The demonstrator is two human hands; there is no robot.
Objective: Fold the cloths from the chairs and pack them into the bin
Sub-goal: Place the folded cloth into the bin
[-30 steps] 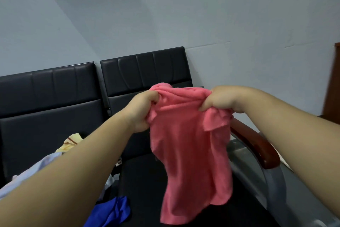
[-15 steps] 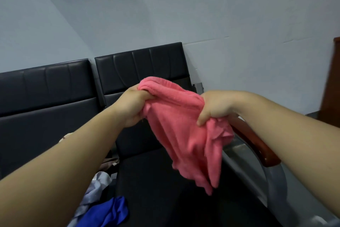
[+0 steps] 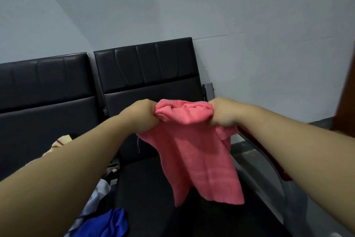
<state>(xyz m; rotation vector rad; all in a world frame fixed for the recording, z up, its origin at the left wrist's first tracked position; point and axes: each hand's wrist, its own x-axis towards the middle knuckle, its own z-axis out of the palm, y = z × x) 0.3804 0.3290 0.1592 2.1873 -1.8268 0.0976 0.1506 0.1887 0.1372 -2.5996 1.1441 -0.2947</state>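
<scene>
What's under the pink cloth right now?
Below the pink cloth is the black chair seat, visible on both sides. The patch directly behind the hanging cloth is covered; I cannot tell what lies there.

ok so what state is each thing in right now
pink cloth: unfolded, hanging above the chair seat, top edge bunched between both hands
left hand: grips the cloth's top left corner
right hand: grips its top right corner
blue cloth: crumpled, not folded
white cloth: crumpled beside the blue one
yellow cloth: crumpled, partly hidden
</scene>
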